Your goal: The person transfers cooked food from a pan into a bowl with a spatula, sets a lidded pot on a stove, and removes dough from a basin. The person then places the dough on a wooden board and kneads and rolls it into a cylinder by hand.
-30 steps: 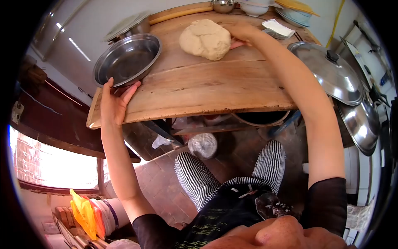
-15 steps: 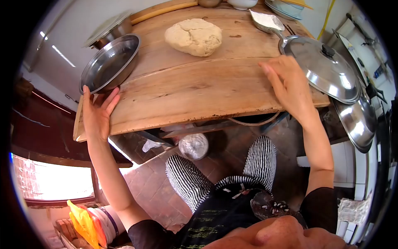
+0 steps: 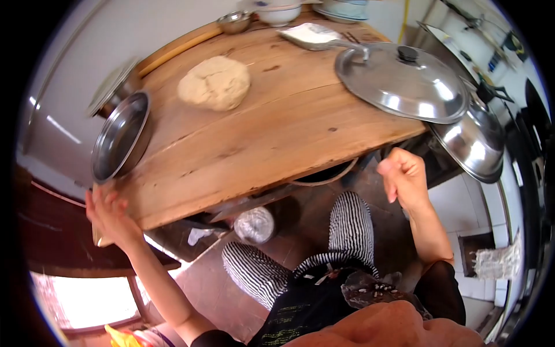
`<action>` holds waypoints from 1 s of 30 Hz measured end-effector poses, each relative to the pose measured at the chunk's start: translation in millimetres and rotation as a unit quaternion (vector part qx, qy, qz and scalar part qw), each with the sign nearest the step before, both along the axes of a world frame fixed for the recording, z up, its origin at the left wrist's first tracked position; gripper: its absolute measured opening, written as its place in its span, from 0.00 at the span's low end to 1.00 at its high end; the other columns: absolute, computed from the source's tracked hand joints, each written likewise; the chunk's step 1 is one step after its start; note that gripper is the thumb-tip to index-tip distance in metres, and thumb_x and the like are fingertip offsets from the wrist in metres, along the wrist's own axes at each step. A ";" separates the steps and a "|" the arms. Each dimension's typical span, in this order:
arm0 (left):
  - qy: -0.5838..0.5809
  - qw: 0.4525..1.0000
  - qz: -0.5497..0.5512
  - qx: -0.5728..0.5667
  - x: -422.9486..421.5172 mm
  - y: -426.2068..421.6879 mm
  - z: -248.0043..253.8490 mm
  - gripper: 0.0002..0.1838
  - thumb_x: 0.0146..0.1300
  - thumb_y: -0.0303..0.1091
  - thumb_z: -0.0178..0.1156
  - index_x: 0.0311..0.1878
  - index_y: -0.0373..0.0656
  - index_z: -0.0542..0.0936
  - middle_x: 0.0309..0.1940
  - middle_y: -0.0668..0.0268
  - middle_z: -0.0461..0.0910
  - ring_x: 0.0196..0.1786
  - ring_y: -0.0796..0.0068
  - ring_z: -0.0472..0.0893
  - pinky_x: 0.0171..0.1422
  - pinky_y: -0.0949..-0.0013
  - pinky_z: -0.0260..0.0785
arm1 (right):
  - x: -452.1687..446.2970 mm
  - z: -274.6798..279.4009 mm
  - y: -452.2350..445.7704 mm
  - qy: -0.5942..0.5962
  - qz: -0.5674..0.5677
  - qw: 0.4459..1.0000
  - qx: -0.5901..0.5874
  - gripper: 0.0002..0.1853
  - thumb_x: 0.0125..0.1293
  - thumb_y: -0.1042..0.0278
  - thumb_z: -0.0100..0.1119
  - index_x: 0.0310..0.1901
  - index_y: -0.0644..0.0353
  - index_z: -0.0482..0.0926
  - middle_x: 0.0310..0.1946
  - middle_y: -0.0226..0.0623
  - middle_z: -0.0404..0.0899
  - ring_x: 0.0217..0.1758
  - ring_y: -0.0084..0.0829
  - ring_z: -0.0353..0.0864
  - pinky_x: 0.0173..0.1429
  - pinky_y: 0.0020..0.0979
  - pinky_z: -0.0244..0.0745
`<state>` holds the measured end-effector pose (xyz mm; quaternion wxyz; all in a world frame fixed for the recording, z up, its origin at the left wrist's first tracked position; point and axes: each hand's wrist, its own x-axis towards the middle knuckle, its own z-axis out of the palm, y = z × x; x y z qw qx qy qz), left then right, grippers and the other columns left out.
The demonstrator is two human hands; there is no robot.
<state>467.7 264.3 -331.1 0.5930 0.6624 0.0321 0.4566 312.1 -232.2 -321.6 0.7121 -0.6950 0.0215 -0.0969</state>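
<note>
In the head view, our left hand (image 3: 114, 220) has loosely open, empty fingers near the big bowl (image 3: 130, 136); our right hand (image 3: 406, 176) curls, we can't see inside. Dough (image 3: 215, 84) sits on the worktop (image 3: 260, 144). If bumped, our big bowl could fall.

Glaring white light fills the opening (image 3: 87, 298) at lower left, washing out its detail, while the worktop (image 3: 248, 144) is warmly and fairly evenly lit. Hard highlights glint on the metal lid (image 3: 399, 87), and pale streaks mark the wall (image 3: 144, 34) at left. Under the worktop, the floor (image 3: 300, 225) sinks into shadow. Wide-angle distortion bows straight edges, black fills the corners, and the right hand (image 3: 407, 176) looks slightly soft
</note>
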 end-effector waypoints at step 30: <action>0.216 0.588 -0.770 -0.123 -106.5 -266.9 -56.5 0.20 0.74 0.39 0.49 0.62 0.36 0.70 0.53 0.65 0.75 0.54 0.79 0.72 0.61 0.71 0.64 | -186.7 -64.2 -56.1 0.124 0.024 0.982 0.141 0.20 0.63 0.58 0.64 0.42 0.72 0.78 0.28 0.52 0.82 0.33 0.45 0.84 0.42 0.45 0.80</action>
